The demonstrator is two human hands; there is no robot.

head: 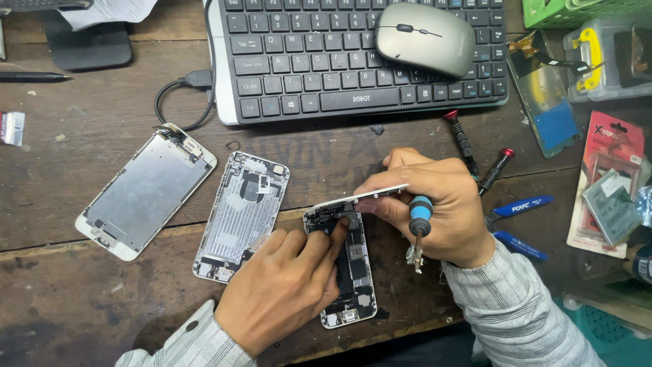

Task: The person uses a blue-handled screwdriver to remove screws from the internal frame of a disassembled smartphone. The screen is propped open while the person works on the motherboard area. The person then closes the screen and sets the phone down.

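Opened phone on the bench, both your hands engaged at its top end.

The wooden bench point(81, 285) carries a keyboard point(353, 61) pushed to the far edge with a grey mouse point(426, 37) parked on it, which leaves you working room. A detached screen panel point(146, 191) and an empty rear housing point(241, 216) lie face-up to your left, apart from each other. The opened phone point(353, 272) sits directly before you. Your right hand point(435, 204) lifts its display point(363, 197) edge-on, fingers clenched around it, with a blue-handled screwdriver point(420, 224) tucked in the same grip. Your left hand point(282, 289) pinches inside the chassis top; what it grasps I cannot tell.
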